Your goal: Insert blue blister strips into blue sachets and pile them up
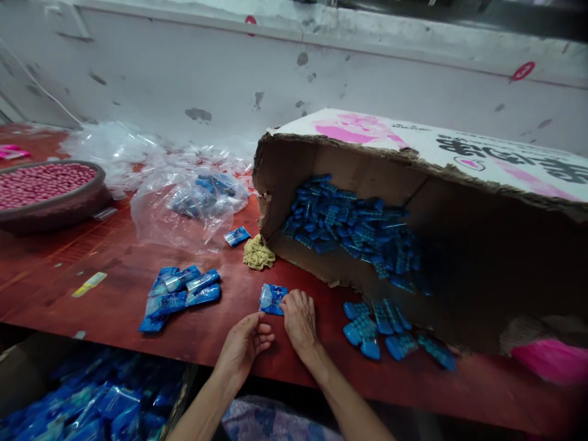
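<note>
Pink beads heaped in a round bowl at far left on the red table, with a mass of blue packets below the near edge. Next rightward, a yellow-and-white strip, then an overlapping cluster of packets, and behind it a crumpled clear bag, blue contents showing through. Just right of the bag, a lone packet. Left hand near the table's edge, apart from the other, fingers loosely curled around nothing visible, thumb beside the blue-and-white packet; contact impossible to confirm. Farther back, a yellowish bundle. Right hand with fingers on the right end of that blue-and-white packet, flat on the tabletop; pinching or merely resting, impossible to say. Farther right, a cardboard box on its side, blue pieces piled inside, several loose pieces before its mouth. At far right, something pink, blurred.
</note>
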`<action>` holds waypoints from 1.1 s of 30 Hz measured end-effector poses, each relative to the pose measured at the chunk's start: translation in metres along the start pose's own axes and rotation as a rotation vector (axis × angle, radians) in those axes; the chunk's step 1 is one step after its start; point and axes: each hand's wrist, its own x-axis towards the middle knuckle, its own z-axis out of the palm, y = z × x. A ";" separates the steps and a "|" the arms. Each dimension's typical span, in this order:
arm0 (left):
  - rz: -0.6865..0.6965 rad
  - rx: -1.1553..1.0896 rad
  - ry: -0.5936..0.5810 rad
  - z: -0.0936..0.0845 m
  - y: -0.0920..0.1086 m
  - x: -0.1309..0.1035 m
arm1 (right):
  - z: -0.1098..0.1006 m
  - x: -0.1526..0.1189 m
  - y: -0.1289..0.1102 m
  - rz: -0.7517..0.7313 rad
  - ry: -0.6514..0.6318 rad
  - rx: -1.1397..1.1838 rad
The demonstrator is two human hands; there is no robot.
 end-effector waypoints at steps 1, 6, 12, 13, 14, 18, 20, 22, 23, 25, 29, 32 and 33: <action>-0.002 -0.003 -0.001 0.000 0.000 0.001 | 0.000 0.000 0.000 -0.001 0.002 0.000; -0.006 -0.019 -0.014 -0.002 -0.001 0.004 | 0.003 0.002 0.001 -0.009 0.003 -0.008; 0.004 0.001 0.005 0.001 0.000 0.000 | 0.005 0.003 0.002 -0.014 0.017 -0.023; 0.022 0.006 0.014 0.003 -0.001 -0.001 | 0.002 0.001 0.001 -0.017 0.020 -0.022; 0.042 0.010 0.019 0.005 -0.002 -0.002 | -0.003 -0.003 -0.001 -0.020 0.026 -0.015; 0.064 0.017 -0.026 0.015 -0.007 -0.003 | -0.026 -0.022 -0.011 -0.026 0.079 0.136; 0.068 0.002 -0.055 0.018 -0.010 -0.002 | -0.033 -0.030 -0.015 -0.026 0.103 0.337; 0.086 -0.025 -0.065 0.020 -0.011 -0.002 | -0.034 -0.033 -0.017 0.077 0.122 0.624; 0.093 -0.038 -0.067 0.021 -0.012 -0.002 | -0.032 -0.033 -0.016 0.173 0.110 0.807; 0.106 -0.055 -0.061 0.022 -0.014 -0.003 | -0.026 -0.032 -0.016 0.369 0.025 1.149; 0.191 -0.011 0.009 0.024 -0.021 -0.004 | -0.017 -0.028 -0.017 0.471 -0.102 1.378; 0.268 0.050 0.045 0.025 -0.023 -0.004 | -0.016 -0.028 -0.020 0.462 -0.078 1.355; 0.280 0.064 0.050 0.025 -0.024 -0.003 | -0.016 -0.029 -0.020 0.458 -0.075 1.344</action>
